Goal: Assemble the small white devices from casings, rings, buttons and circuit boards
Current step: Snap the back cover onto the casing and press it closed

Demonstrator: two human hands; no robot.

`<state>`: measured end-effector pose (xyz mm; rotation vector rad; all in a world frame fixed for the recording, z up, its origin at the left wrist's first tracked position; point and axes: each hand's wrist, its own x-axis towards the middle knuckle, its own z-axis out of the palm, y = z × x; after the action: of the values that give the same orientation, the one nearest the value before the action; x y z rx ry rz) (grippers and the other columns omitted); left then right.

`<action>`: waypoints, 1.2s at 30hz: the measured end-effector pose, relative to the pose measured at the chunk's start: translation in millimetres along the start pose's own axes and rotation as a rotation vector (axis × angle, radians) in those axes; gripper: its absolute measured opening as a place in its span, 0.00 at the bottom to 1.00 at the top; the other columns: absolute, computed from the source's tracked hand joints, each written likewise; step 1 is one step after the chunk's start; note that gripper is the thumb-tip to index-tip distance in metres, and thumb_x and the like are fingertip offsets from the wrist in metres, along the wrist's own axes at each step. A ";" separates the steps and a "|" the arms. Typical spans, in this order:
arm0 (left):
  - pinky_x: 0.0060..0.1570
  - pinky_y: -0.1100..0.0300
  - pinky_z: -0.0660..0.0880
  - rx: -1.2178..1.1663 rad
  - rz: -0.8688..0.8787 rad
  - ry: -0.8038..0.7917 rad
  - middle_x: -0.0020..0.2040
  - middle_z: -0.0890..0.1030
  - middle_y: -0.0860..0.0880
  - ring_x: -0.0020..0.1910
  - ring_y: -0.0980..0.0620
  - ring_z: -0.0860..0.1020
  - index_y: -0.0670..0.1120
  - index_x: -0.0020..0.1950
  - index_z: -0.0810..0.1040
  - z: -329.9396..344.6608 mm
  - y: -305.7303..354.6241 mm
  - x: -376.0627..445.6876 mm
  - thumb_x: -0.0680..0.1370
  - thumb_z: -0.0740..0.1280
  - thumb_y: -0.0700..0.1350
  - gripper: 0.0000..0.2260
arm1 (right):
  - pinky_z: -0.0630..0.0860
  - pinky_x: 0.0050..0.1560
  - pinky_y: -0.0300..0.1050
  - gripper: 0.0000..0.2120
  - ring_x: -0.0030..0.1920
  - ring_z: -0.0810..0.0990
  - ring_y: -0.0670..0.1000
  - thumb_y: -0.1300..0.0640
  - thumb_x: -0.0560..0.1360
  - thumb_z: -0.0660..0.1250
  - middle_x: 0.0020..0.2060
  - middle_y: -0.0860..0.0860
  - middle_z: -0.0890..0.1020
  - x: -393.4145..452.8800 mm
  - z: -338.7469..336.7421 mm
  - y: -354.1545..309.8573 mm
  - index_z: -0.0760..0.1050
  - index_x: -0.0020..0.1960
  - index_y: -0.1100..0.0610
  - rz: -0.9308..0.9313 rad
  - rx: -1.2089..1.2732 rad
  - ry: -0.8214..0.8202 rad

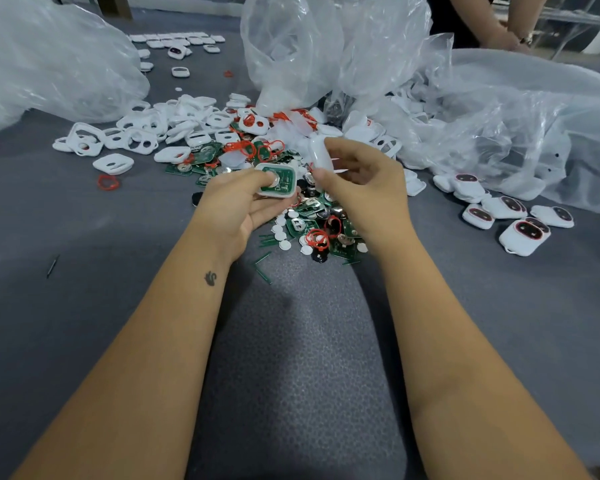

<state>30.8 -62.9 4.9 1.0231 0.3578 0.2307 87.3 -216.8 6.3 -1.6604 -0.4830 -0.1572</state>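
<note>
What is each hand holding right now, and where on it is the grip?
Left hand grips the white casing half with green circuit board by its near edge, thumb on top. Right hand pinches the plain white casing cover by its lower end.

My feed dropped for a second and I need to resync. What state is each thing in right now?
Left hand: grips casing.
Casing: open, circuit board seated inside, face up.
Right hand: pinches white cover.
White cover: held upright, not yet fitted.
Finished devices: closed, lying at right.
Parts pile: loose, unsorted.
Plastic bags: open, crumpled.

arms bare — no sleeves | left forearm [174,327] — small dark tattoo [210,278]
</note>
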 end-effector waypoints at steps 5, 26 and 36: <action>0.39 0.58 0.82 0.053 0.009 -0.010 0.40 0.85 0.42 0.41 0.43 0.85 0.37 0.47 0.78 -2.3 0.5 1.3 0.78 0.65 0.33 0.03 | 0.77 0.57 0.41 0.17 0.54 0.80 0.48 0.68 0.69 0.74 0.52 0.51 0.82 -5.4 11.1 -1.6 0.81 0.57 0.58 -0.096 -0.105 -0.140; 0.41 0.64 0.80 0.264 0.036 -0.193 0.43 0.84 0.46 0.40 0.54 0.83 0.37 0.55 0.79 2.5 -2.7 -6.5 0.79 0.63 0.34 0.07 | 0.68 0.56 0.26 0.37 0.53 0.75 0.41 0.65 0.67 0.72 0.48 0.40 0.79 -9.1 16.1 1.0 0.67 0.72 0.45 -0.214 -0.335 -0.192; 0.38 0.57 0.82 0.003 -0.085 -0.152 0.47 0.83 0.40 0.42 0.46 0.85 0.37 0.59 0.75 4.6 1.3 -2.6 0.83 0.58 0.45 0.13 | 0.75 0.55 0.35 0.36 0.51 0.78 0.45 0.69 0.66 0.70 0.48 0.48 0.79 -5.3 7.9 1.1 0.67 0.72 0.52 -0.209 -0.265 -0.193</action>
<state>30.2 -66.8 8.6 1.0198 0.2634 0.0755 81.6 -210.4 2.1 -1.8913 -0.8109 -0.2235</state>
